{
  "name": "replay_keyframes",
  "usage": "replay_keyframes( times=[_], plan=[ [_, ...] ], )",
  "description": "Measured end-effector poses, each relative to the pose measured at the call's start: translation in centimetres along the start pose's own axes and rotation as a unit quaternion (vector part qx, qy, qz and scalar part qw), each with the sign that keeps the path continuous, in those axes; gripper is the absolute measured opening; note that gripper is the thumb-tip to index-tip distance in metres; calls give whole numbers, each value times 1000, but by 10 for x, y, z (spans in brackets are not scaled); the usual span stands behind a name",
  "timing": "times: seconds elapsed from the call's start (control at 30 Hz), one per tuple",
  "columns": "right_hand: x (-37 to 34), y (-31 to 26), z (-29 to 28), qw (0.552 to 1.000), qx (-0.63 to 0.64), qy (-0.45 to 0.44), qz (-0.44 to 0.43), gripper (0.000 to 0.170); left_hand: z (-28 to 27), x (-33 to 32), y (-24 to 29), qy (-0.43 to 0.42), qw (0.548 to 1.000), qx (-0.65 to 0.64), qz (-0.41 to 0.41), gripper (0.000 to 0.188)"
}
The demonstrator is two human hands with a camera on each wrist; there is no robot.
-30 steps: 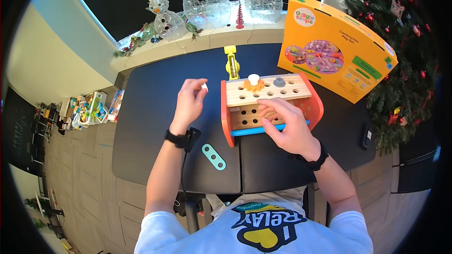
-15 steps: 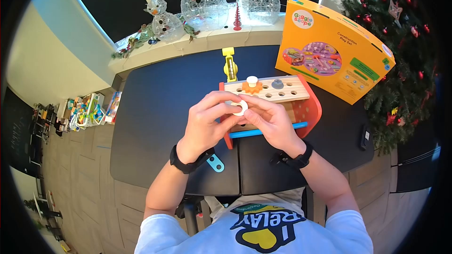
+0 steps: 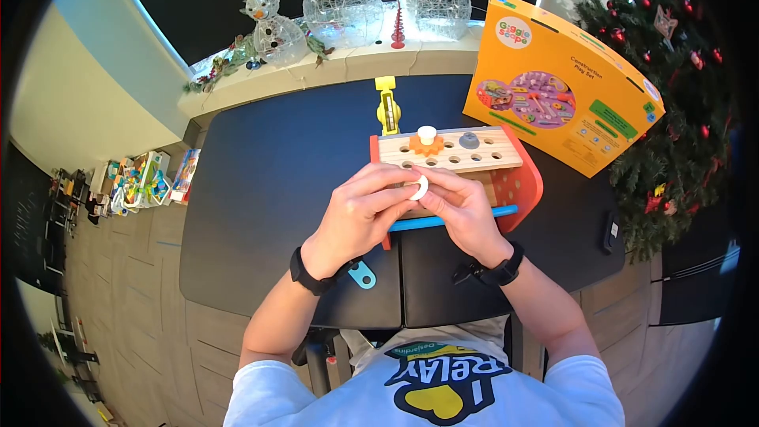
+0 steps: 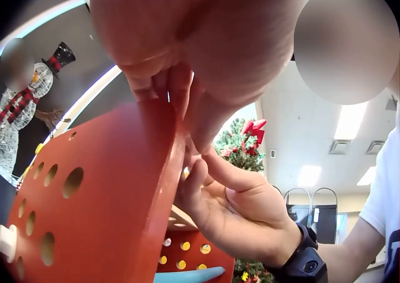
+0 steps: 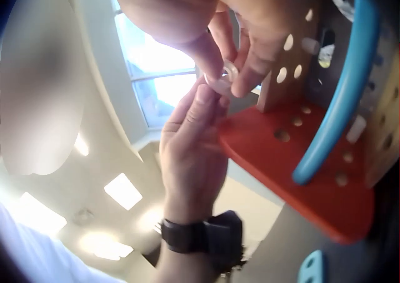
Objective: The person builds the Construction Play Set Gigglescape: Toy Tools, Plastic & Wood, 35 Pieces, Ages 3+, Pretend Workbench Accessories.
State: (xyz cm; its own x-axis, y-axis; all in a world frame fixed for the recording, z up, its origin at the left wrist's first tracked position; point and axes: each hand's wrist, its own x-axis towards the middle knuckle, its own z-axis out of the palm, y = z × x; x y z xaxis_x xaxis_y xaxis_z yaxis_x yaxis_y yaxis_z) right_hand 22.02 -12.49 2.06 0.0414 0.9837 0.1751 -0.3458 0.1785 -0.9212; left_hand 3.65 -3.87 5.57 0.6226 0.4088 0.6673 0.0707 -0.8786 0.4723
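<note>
In front of the toy workbench, a small white ring [image 3: 420, 187] is held up between both hands. The left hand [image 3: 356, 209] pinches it from one side, and fingers of the right hand [image 3: 465, 207] pinch it from the other. In the right wrist view the ring [image 5: 226, 75] shows its round hole among the fingertips. Behind the hands stands the workbench [image 3: 474, 161], with a holed wooden top, red sides and a blue bar [image 3: 419, 223]. An orange gear [image 3: 427, 146] with a white peg [image 3: 427, 134] and a grey piece [image 3: 469, 141] sit on its top.
A yellow toy clamp [image 3: 387, 111] is at the workbench's far left corner. Partly under the left wrist lies a teal strip with holes [image 3: 363, 274]. An orange box [image 3: 561, 87] stands at the back right, and a small black device [image 3: 609, 233] lies near the right edge.
The left hand has come from the left with the white ring to meet the right hand, which has moved slightly left. Since half a second ago, the ring has turned more edge-on.
</note>
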Motion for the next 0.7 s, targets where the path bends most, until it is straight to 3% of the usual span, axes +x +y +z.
replay_keyframes(
  times=[0.03,0.13,0.17,0.23,0.27,0.33,0.43,0.47,0.57,0.7],
  plan=[
    [0,-1,1,1000,-3,7,6,41,0,0,-1,-2,1000,-7,-4,22],
    [1,3,-3,963,-259,15,-68,34,-13,0,-3,27,999,-3,-25,21],
    [2,3,-4,943,-328,-3,-52,32,-15,-4,-15,56,998,-19,-31,18],
    [4,3,-6,887,-459,-38,-18,28,-13,-13,-36,126,980,-65,-142,13],
    [7,12,-9,864,-498,-43,-60,25,-10,-17,-47,146,965,-93,-199,13],
    [18,22,-17,842,-536,-53,-28,24,-5,-25,-68,136,935,-101,-310,17],
    [32,34,-27,822,-566,-55,21,23,6,-39,-87,36,929,-11,-368,24],
    [35,36,-29,818,-572,-53,38,22,11,-44,-92,5,918,-25,-395,35],
    [42,37,-29,798,-595,-62,71,23,20,-53,-87,-39,887,-54,-456,44],
    [54,58,-33,797,-594,-73,79,24,20,-46,-68,-21,874,-69,-481,54]
  ],
)
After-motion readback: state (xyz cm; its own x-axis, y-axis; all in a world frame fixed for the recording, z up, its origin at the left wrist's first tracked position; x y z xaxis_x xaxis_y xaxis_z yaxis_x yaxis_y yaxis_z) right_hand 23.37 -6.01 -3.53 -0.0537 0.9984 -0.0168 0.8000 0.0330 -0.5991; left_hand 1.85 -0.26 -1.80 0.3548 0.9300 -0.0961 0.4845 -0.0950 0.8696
